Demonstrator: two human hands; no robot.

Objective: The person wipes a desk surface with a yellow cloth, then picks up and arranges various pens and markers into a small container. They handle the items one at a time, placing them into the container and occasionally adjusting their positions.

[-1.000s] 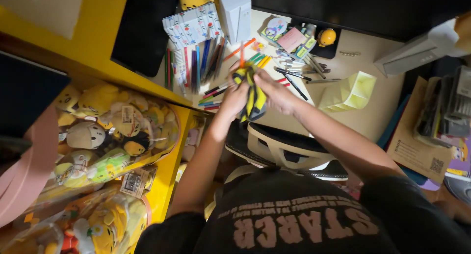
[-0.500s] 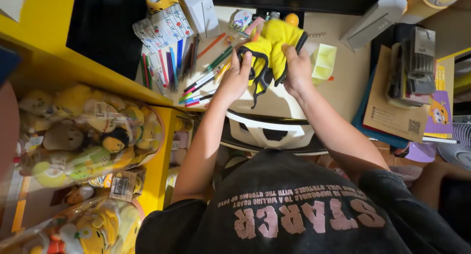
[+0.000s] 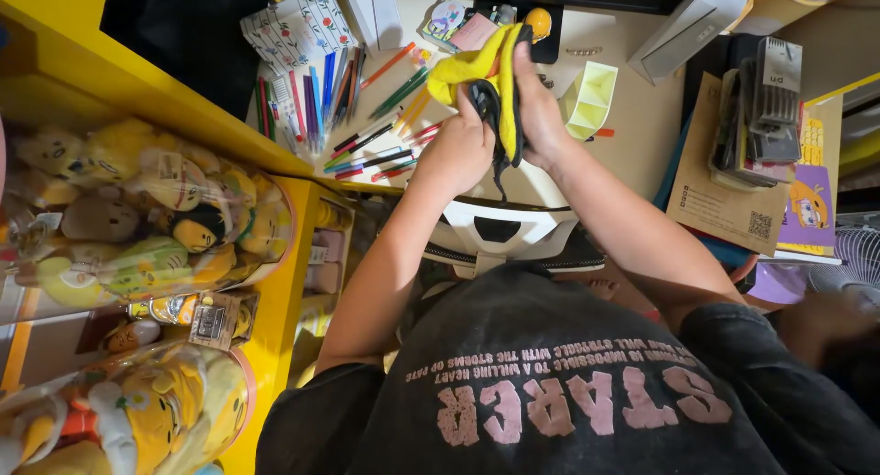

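Yellow cloth (image 3: 477, 67) held above table (image 3: 632, 145), between both hands. Left hand (image 3: 458, 149) pinches black edge; right hand (image 3: 536, 108) clasps the bunch. Looks soft, light, floppy; gather by folds.

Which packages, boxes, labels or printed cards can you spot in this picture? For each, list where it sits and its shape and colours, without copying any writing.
Patterned box: desk's far left, rectangular, white with small coloured motifs.
White box: beside it, tall, plain.
Long white box: far right, slanted, narrow.
Brown card: right edge of desk, flat kraft sheet with a square black code.
Purple booklet: under the card, purple with an orange cartoon figure.
Hang tag: on the bagged plush toys at left, small, dark.
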